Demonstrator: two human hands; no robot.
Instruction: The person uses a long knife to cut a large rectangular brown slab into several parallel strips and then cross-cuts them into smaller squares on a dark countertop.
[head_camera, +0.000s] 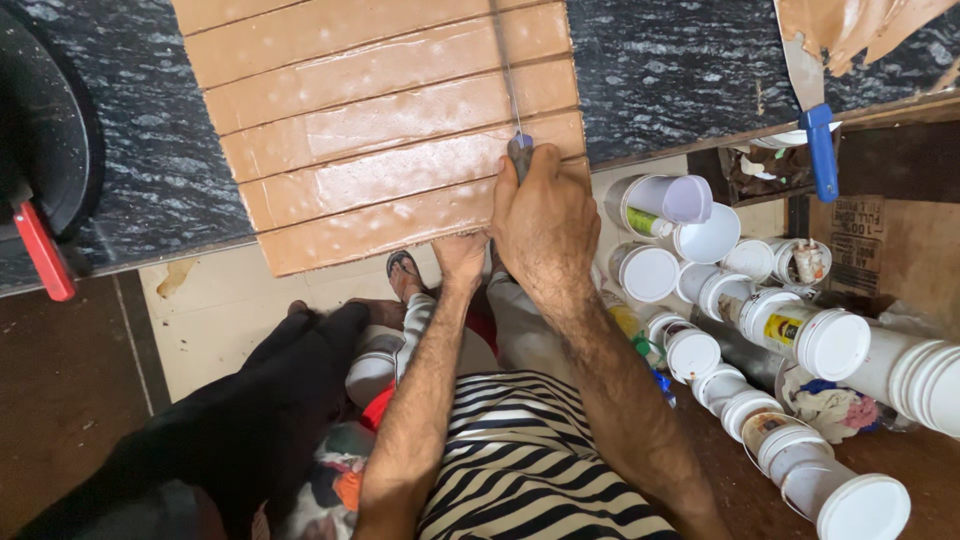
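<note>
We've got our right hand (545, 215) in a closed grip on the knife (512, 100), its blade running straight away from us across the scored brown slab (380, 130) on the dark tabletop (680, 60), left hand (460, 258) resting fingers-flat on the slab's near edge.

Both forearms are bare from the elbow down and hairy, with no sleeves, watch, bracelet or rings showing. The right hand (543, 215) is broad, with hair running over its back to the knuckles; the left hand (460, 258) is narrower in this view, and only its wrist end and back show. The torso wears a shirt (525, 460) of black and white horizontal stripes, the bands fairly thin and slightly wavy where the cloth folds. Light grey trousers (520, 325) cover the legs. One foot wears a dark thong sandal (403, 268).
</note>
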